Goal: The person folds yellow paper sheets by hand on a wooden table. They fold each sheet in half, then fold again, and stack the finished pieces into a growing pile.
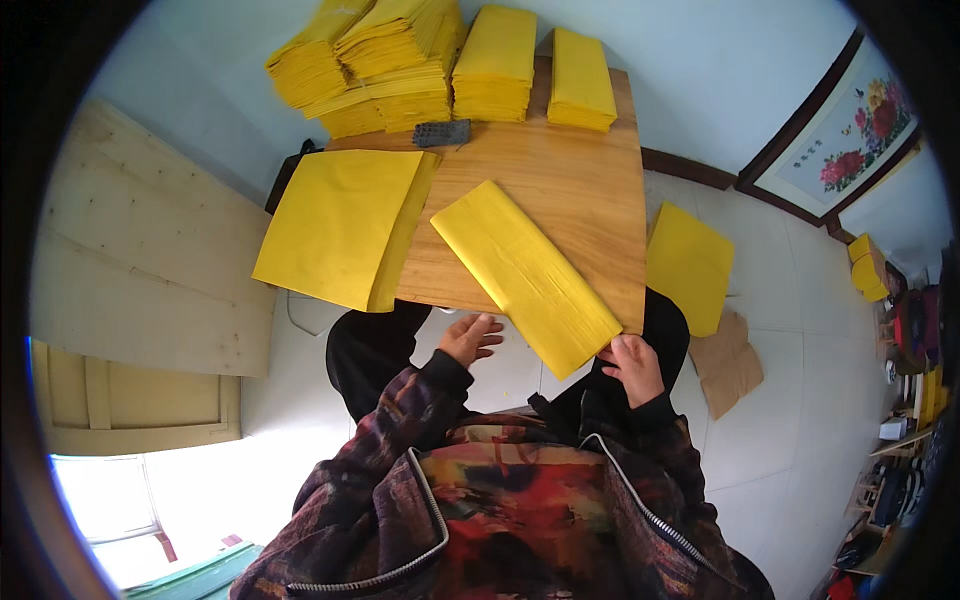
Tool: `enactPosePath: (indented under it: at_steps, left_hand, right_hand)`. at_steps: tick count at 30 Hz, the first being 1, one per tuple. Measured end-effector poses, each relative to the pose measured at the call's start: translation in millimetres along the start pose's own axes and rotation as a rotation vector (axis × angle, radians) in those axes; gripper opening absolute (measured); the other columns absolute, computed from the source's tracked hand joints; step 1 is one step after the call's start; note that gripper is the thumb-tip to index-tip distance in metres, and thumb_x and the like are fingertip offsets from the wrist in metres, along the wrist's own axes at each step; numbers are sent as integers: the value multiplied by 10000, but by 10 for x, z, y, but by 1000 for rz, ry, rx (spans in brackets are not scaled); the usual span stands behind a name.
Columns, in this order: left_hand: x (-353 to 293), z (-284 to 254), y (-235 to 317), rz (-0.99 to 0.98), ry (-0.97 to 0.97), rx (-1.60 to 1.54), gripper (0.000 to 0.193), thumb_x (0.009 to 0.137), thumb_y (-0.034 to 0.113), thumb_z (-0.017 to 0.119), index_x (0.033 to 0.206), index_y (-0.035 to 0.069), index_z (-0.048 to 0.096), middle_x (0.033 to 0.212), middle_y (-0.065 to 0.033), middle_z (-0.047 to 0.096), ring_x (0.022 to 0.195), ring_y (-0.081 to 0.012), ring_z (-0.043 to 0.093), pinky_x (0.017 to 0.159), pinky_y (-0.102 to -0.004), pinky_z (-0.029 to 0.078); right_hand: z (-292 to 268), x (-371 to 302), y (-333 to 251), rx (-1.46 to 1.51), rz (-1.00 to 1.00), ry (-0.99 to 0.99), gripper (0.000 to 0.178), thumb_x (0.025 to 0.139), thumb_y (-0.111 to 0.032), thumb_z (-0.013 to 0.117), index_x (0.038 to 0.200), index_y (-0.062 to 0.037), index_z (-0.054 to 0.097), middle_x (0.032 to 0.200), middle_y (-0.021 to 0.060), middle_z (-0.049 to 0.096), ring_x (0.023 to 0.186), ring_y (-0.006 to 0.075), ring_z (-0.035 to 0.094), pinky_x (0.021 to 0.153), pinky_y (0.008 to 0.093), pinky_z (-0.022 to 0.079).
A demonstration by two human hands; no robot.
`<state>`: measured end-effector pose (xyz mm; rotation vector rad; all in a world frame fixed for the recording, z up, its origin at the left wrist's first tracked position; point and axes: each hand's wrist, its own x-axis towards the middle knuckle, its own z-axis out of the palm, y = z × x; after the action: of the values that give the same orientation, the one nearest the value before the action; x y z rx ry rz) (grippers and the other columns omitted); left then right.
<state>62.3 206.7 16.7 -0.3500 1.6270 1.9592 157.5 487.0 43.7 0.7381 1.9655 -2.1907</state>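
Observation:
A folded yellow paper (pixel 525 278) lies slantwise across the table's front edge, its near end sticking out over my lap. My right hand (pixel 636 368) pinches that paper at its near right corner, thumb on top. Left of the paper, just under the table edge, my left hand (pixel 472 340) has its fingers apart and holds nothing. A wider stack of yellow sheets (pixel 340 225) rests at the table's left side, reaching past its edge.
Several bundles of folded yellow paper (pixel 492 62) stand along the back of the wooden table (pixel 560 170), with a dark grey block (pixel 442 132) before them. Right of the table, a yellow sheet (pixel 690 268) and a brown paper piece (pixel 728 365) are low by the floor. Shelves (pixel 905 440) line the far right.

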Motion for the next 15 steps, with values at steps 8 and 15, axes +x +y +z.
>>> enactPosePath:
  at_steps: [8, 15]
  left_hand:
    - [127, 412, -10, -144, -42, -218, 309, 881, 301, 640, 1053, 47, 609, 988, -94, 674, 836, -228, 677, 736, -357, 561]
    - [-123, -28, 72, -186, -152, -218, 312, 881, 156, 584, 1159, 16, 573, 1093, -108, 639, 985, -259, 640, 876, -454, 518]
  right_hand:
    - [240, 169, 246, 631, 164, -118, 184, 942, -192, 552, 1089, -81, 563, 1010, 43, 633, 850, 162, 610, 729, 316, 504]
    - [337, -100, 342, 575, 330, -330, 245, 930, -160, 548, 1141, -37, 527, 1064, 81, 613, 921, 182, 625, 787, 337, 523]
